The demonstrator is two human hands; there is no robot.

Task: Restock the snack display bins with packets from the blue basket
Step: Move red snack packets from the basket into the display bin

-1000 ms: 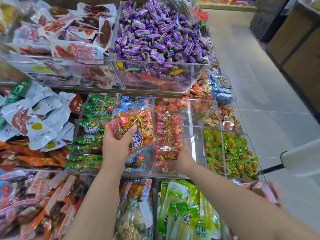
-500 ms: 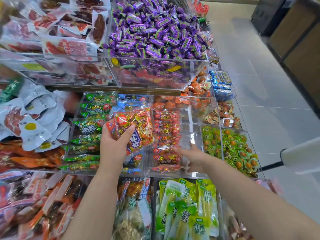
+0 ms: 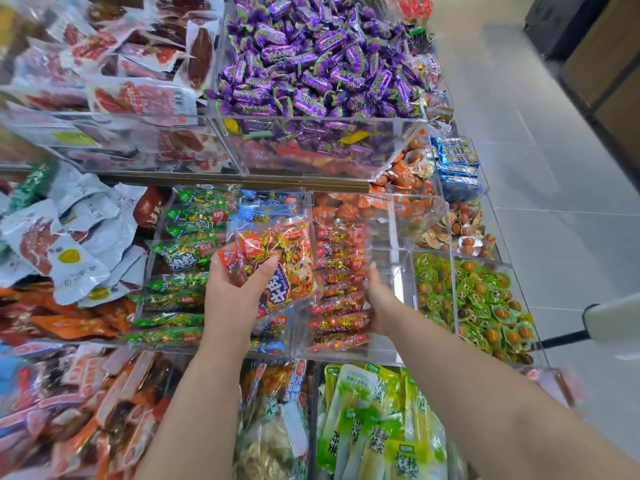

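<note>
My left hand grips a small stack of red-and-gold snack packets, thumb across their front, just above the bin of blue packets. My right hand reaches into the clear acrylic bin. Its fingers lie fairly straight against the right side of the row of matching red packets stacked there. To the right of that row the bin's floor is bare. The blue basket is out of view.
A bin of purple candies overhangs on the upper shelf. Green packets fill the bin to the left, and small green-and-orange packets the one to the right. Long green pouches lie below. A white roller handle juts in over the tiled aisle.
My right hand has shifted up and deeper into the clear bin, coming against the side of the red packet row. My left hand has held its packets almost still.
</note>
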